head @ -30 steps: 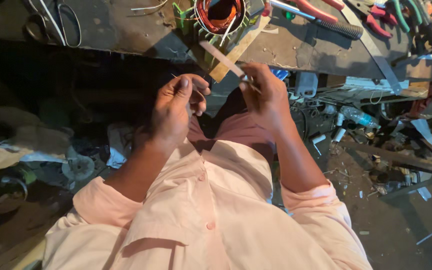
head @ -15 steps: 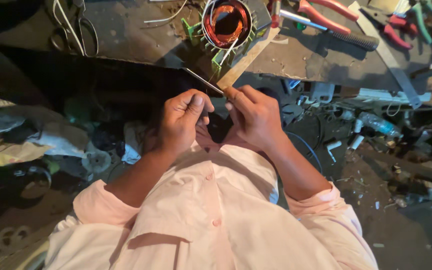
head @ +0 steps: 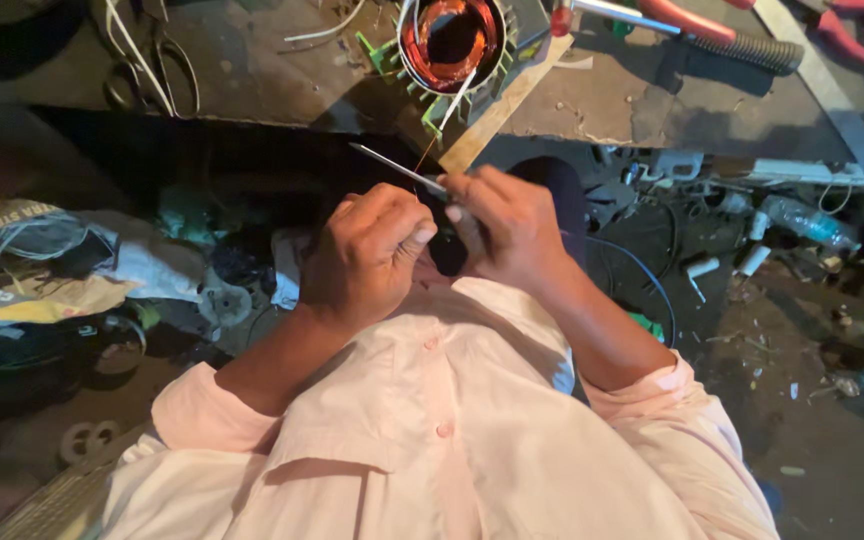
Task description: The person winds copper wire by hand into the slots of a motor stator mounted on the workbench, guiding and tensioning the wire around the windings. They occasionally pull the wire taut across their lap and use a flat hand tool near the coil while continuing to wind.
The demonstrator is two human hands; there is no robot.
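Both of my hands meet close to my chest, just below the workbench edge. My right hand [head: 512,225] pinches a thin pale strip [head: 392,165] that sticks out up and to the left. My left hand [head: 367,255] is curled with its thumb and fingers touching the same spot; what it pinches is hidden. A fine copper wire [head: 422,155] runs up from my hands to a motor stator [head: 449,40] with copper windings and a green finned housing, which sits on the bench [head: 282,80].
A wooden slat [head: 502,105] leans over the bench edge beside the stator. Red-handled pliers [head: 692,15], a ribbed hose and a metal strip [head: 832,95] lie at the right. Scissors [head: 157,70] and white wires lie at the left. Bags, cables and scrap litter the floor.
My hands have drawn together and come down from the bench edge toward my chest. The strip, earlier held up near the slat, now points up-left from my closed fingers.
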